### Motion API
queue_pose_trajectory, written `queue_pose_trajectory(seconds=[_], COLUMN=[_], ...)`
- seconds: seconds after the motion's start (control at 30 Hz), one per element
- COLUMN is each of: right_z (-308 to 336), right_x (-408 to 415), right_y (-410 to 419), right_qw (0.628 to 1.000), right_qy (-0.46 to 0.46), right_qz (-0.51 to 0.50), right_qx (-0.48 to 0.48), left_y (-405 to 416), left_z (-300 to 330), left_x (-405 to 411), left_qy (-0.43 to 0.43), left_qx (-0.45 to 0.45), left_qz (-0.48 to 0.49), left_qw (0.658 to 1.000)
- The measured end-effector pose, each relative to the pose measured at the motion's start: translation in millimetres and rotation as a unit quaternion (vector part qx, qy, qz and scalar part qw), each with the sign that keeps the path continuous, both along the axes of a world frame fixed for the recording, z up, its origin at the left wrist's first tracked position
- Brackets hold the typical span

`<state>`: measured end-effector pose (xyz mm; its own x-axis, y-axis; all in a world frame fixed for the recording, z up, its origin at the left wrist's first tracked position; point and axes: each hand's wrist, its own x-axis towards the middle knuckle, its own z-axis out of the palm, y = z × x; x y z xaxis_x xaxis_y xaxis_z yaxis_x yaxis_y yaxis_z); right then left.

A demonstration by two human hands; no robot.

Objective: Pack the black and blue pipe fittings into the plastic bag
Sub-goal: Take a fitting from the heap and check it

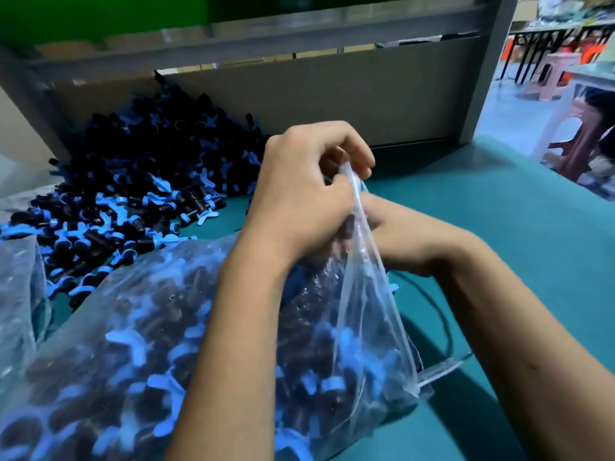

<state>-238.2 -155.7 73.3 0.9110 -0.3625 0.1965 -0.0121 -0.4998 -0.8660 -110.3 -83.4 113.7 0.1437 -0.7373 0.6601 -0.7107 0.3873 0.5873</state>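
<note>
A clear plastic bag (pixel 139 327) full of black and blue pipe fittings lies across the near part of the teal table. My left hand (pixel 309 191) pinches the bag's upper rim and lifts it. My right hand (pixel 386 224) reaches into the bag's mouth behind the film; its fingers are hidden by the left hand and the plastic. A large loose heap of the same fittings (pixel 133 194) lies at the back left of the table, apart from the bag.
A grey cardboard wall (pixel 332 94) closes the back of the teal table (pixel 499 227). Another plastic bag (pixel 16 294) lies at the left edge. A dark cable (pixel 442 324) curves on the table right of the bag. Plastic stools (pixel 575 138) stand beyond the right edge.
</note>
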Motion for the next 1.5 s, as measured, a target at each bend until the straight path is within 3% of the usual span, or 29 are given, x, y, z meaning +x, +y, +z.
queue_pose_trajectory(seconds=[0.17,0.23,0.3,0.43,0.53,0.67,0.77,0.87,0.97,1.03,1.13,1.23,1.3,1.4,1.5], right_z=[-5,-7,-7,-9,-19,-35,-41,-53,-60,-59,-55,-52,-53,-52,-43], right_x=[-32,-40,-40,-18,15,56,77,92,105,111,102,73,52,27,9], right_y=[-30,-38,-45,-61,-78,-97,-99,-96,-98,-98,-99,-101,-98,-89,-75], right_qw=[0.991,0.984,0.968,0.875,0.859,0.909,0.912,0.949,0.965,0.957,0.945,0.909,0.909,0.888,0.854], right_qy=[0.004,0.017,-0.027,-0.182,-0.141,0.047,0.195,0.196,0.181,0.158,0.155,0.15,0.039,-0.148,-0.232], right_qz=[-0.06,-0.124,-0.22,-0.428,-0.487,-0.402,-0.228,-0.119,-0.186,-0.241,-0.283,-0.292,-0.37,-0.433,-0.441], right_qx=[0.119,0.126,0.119,0.136,0.075,-0.096,-0.279,-0.216,-0.037,0.022,-0.059,-0.255,-0.186,0.042,0.151], left_y=[-3,-3,-1,2,-1,-4,-2,-1,-1,-1,0,-1,-2,-3,-5], left_z=[-16,-24,-30,-40,-47,-49,-49,-49,-49,-50,-50,-50,-49,-47,-45], left_x=[34,50,64,68,55,51,55,61,65,65,63,64,64,64,62], left_qy=[0.108,0.081,0.042,-0.007,-0.102,-0.109,-0.09,-0.045,0.001,0.007,0.014,0.018,0.02,0.027,0.057], left_qx=[0.063,0.101,0.176,0.346,0.442,0.465,0.459,0.425,0.408,0.409,0.403,0.393,0.375,0.33,0.257], left_qz=[0.074,0.145,0.191,0.091,0.065,0.077,0.054,0.056,0.071,0.077,0.08,0.088,0.104,0.13,0.148], left_qw=[0.989,0.981,0.965,0.934,0.889,0.875,0.882,0.902,0.91,0.909,0.911,0.915,0.921,0.935,0.953])
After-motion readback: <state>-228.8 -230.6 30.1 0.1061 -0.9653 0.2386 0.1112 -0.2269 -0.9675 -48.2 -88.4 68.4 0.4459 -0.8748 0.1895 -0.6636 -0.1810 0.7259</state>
